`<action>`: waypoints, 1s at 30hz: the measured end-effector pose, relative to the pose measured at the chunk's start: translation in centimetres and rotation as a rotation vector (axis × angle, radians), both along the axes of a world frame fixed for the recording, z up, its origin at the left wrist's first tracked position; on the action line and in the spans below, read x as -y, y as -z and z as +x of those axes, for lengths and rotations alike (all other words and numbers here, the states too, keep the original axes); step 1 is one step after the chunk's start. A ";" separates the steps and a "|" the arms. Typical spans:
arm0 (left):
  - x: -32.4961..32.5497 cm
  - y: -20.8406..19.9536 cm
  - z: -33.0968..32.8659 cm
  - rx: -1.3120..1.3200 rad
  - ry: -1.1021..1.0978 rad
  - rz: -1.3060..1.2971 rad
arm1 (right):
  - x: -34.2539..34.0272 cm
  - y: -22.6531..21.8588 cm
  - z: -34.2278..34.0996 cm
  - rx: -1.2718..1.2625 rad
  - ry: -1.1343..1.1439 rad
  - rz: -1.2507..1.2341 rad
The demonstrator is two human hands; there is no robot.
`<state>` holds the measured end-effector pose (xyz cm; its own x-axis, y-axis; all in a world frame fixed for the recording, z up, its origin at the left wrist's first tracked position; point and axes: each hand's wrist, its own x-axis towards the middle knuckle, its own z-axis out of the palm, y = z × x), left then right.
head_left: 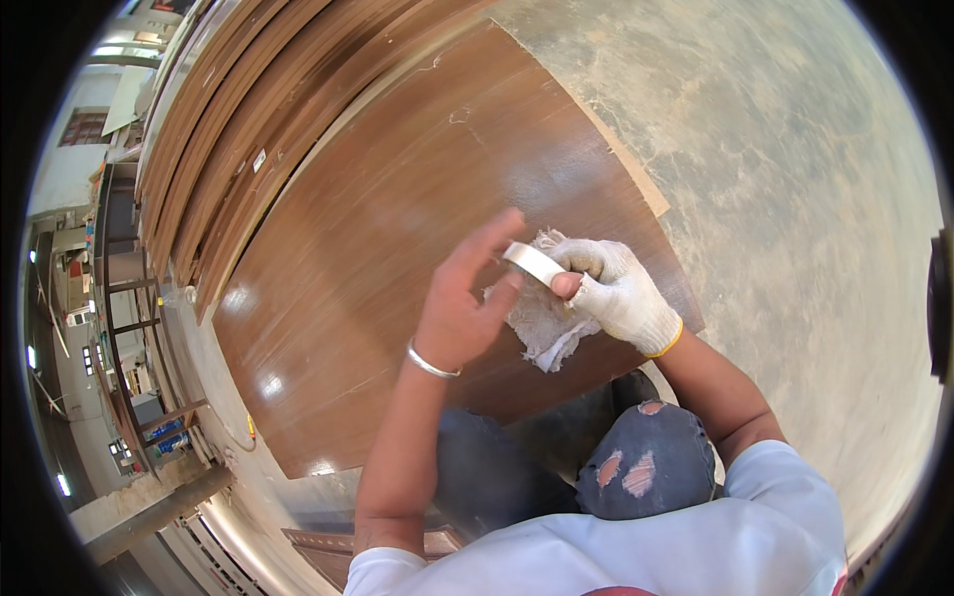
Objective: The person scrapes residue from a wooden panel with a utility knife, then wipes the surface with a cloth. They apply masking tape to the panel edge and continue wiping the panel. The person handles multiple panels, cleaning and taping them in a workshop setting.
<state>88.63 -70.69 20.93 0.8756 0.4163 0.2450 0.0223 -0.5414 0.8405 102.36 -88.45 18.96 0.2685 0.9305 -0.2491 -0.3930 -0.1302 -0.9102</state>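
A narrow white roll of tape (pixel 535 262) is gripped at its right end by my right hand (pixel 624 298). That hand wears a white knitted glove with a yellow cuff edge, and the bare thumb tip presses on the roll. My left hand (pixel 462 303), bare with a silver bangle at the wrist, is beside the roll's left end. Its fingers are spread and slightly blurred. Under the roll and right hand is a crumpled whitish rag (pixel 549 336); whether the right hand also holds it, I cannot tell. Below both hands lies a large brown wood-grain panel (pixel 368 248).
Several long brown boards (pixel 224 129) are stacked along the panel's far left side. Concrete floor (pixel 785 189) stretches to the right. A metal rack (pixel 129 328) stands at the far left. My knee (pixel 651 457) in torn jeans is close to the panel's near edge.
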 end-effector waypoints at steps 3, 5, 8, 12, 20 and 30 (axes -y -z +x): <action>0.7 0.5 -0.4 -0.133 -0.036 -0.028 | 0.2 0.4 -0.3 -0.085 0.072 0.105; 1.1 0.7 -0.5 -0.149 -0.132 -0.147 | 0.4 0.3 -0.3 -0.129 0.062 0.193; 1.6 1.0 -0.3 -0.174 -0.175 -0.205 | 1.1 -0.5 -0.2 -0.147 0.007 0.183; 1.8 1.1 0.0 0.070 -0.143 -0.078 | 1.6 -1.4 0.1 0.034 -0.030 0.151; 2.6 -1.0 0.4 0.161 -0.078 -0.083 | 1.8 -0.4 0.4 0.457 0.107 0.329; 4.2 -2.9 0.7 0.106 -0.103 0.054 | 2.6 -1.1 0.8 0.551 0.155 0.190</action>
